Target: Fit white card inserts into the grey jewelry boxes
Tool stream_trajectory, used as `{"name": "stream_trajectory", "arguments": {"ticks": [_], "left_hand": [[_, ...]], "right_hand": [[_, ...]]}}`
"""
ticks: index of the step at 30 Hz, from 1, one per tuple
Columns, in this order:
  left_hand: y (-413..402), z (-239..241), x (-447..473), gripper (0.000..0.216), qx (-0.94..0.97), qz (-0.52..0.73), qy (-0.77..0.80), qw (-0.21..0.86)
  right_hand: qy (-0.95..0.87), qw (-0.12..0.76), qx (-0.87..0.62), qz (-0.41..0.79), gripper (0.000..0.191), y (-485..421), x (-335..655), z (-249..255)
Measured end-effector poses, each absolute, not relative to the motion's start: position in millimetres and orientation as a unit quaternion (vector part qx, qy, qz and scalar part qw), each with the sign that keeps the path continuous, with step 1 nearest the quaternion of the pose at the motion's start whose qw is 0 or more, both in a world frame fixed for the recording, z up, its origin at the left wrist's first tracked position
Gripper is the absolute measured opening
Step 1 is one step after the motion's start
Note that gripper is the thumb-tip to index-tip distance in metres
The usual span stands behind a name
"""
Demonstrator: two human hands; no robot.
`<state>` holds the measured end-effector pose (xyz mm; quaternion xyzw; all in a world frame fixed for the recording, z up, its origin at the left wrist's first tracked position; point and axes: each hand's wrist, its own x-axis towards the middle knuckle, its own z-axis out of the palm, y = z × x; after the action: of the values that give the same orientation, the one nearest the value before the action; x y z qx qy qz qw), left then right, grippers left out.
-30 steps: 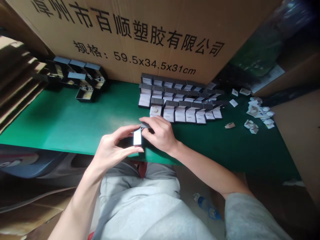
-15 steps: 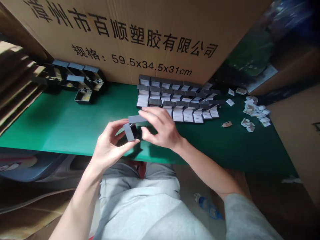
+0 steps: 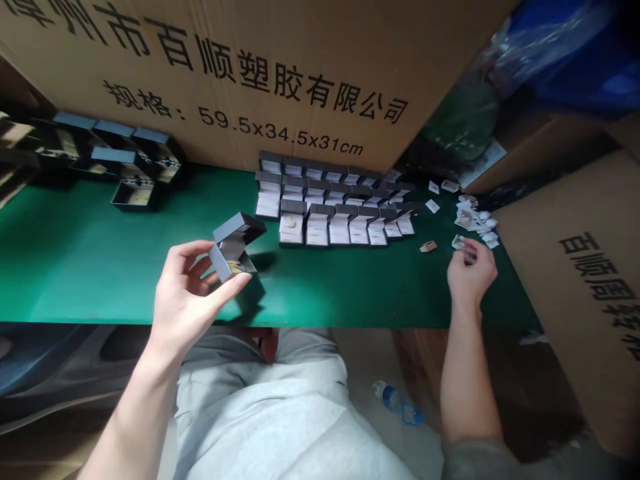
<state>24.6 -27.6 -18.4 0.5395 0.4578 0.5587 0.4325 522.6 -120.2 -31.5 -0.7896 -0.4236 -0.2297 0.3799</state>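
Observation:
My left hand (image 3: 193, 287) is closed round a small dark grey jewelry box (image 3: 233, 257), held tilted above the green table with its lid raised. Something yellowish shows inside it. Far to the right, my right hand (image 3: 473, 270) has its fingers curled and pinched at a small white folded insert (image 3: 457, 243), at the near edge of a pile of similar white pieces (image 3: 475, 217). Rows of open grey boxes with white linings (image 3: 340, 227) stand between the hands, farther back. One box at the front left of the rows has a pale round thing in it.
Several open dark boxes (image 3: 133, 193) stand at the back left of the green table (image 3: 320, 287). A large printed carton (image 3: 225, 80) rises behind, another carton (image 3: 580, 267) on the right. A small tan piece (image 3: 428, 247) lies near the pile. A plastic bottle (image 3: 397, 403) lies on the floor.
My right hand has left the box lid and moved right to the white pieces. My left hand still holds the box, now with its lid standing open. The view has shifted right.

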Motion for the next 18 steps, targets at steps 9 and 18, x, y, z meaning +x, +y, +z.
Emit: {"name": "stream_trajectory", "arguments": {"ticks": [9, 18], "left_hand": [[-30, -16, 26, 0.061, 0.507, 0.547, 0.523, 0.412], [-28, -10, 28, 0.057, 0.507, 0.552, 0.511, 0.421]], "right_hand": [[-0.439, 0.243, -0.852, -0.149, 0.057, -129, 564, -60], [-0.449, 0.338, -0.810, -0.166, 0.042, -135, 544, -49]]}}
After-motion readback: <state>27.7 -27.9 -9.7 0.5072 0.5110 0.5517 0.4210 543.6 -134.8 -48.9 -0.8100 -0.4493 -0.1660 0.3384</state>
